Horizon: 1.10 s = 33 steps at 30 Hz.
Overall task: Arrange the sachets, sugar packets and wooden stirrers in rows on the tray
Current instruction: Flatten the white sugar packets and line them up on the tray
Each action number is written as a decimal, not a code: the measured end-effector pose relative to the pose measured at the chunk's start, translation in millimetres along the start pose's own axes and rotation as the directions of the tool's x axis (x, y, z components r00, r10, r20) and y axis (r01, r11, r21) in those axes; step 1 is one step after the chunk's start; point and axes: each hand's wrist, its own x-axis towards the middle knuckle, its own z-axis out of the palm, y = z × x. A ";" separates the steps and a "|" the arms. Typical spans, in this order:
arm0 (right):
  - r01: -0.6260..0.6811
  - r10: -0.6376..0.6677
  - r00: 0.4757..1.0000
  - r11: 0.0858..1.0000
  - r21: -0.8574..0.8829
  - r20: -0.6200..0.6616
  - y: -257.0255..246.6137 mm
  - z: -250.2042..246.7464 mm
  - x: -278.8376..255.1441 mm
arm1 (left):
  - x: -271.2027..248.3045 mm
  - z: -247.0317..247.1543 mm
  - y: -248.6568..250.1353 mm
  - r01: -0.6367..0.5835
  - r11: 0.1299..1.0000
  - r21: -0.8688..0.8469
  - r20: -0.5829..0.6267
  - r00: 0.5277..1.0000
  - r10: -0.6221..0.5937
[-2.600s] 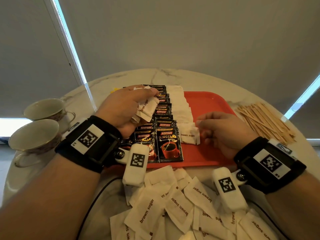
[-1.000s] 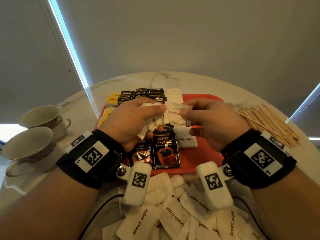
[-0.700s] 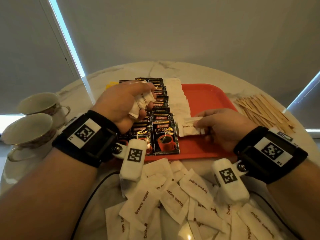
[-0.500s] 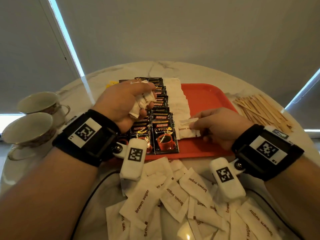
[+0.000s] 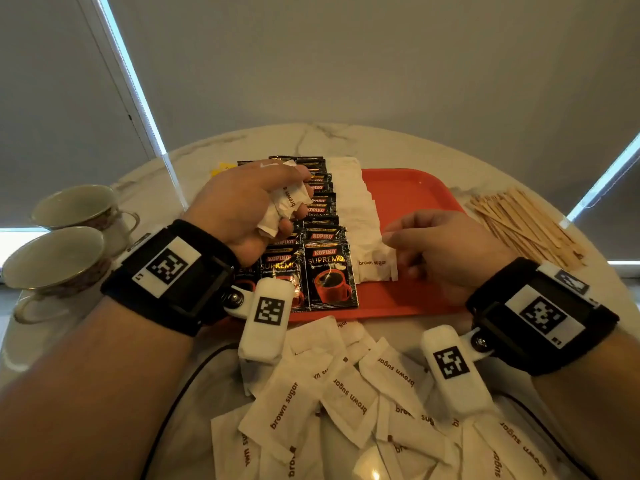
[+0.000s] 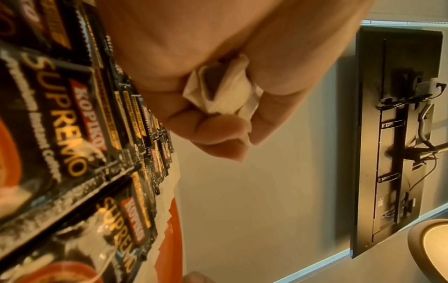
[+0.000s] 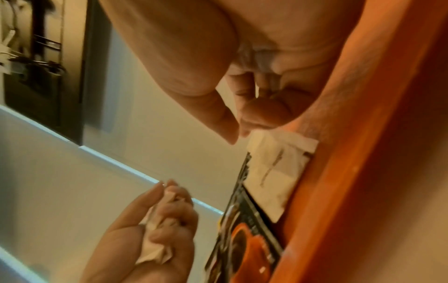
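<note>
1. My left hand (image 5: pixel 249 202) hangs over the far half of the red plastic tray (image 5: pixel 412 192), fingers curled tight round a crumpled bunch of white paper brown-sugar packets (image 5: pixel 287 206).
2. My right hand (image 5: pixel 446 251) sits low over the tray's near right part, thumb and forefinger close together just above the nearest white sugar packet in the row (image 5: pixel 374 265). The right wrist view shows the thumb tip clear of the paper, so I judge the hand holds nothing; whether a fingertip touches the packet I cannot tell.
3. Done so far, as I read it: overlapping rows of black Kopiko coffee sachets (image 5: pixel 329 271) fill the tray's left side, and one row of white sugar packets (image 5: pixel 356 209) runs beside them from the far rim to the near end.
4. Left to do: the tray's right side is bare red plastic. A loose heap of brown-sugar packets (image 5: pixel 346 403) lies on the white marble table (image 5: pixel 346 140) in front of the tray's near rim.
5. The pile of thin wooden stirrers (image 5: pixel 526 223) lies on the table right of the tray, none yet on it.
6. Two china teacups (image 5: pixel 69 230) stand left of the tray.
</note>
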 end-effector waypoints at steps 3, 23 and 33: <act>-0.058 0.049 0.990 0.996 0.063 0.132 -5.2 8.0 -7.6 | -0.2 1.0 -0.8 0.014 1.000 0.001 -0.006 1.000 -0.014; 0.137 -0.224 0.951 0.923 0.360 0.213 -40.2 45.4 7.8 | -3.4 -1.6 -6.4 -0.067 0.995 0.072 0.109 0.992 0.059; 0.102 -0.241 0.921 0.908 0.406 0.308 -32.1 42.7 7.7 | 1.5 -1.4 -7.5 -0.096 0.990 0.102 0.096 0.992 0.087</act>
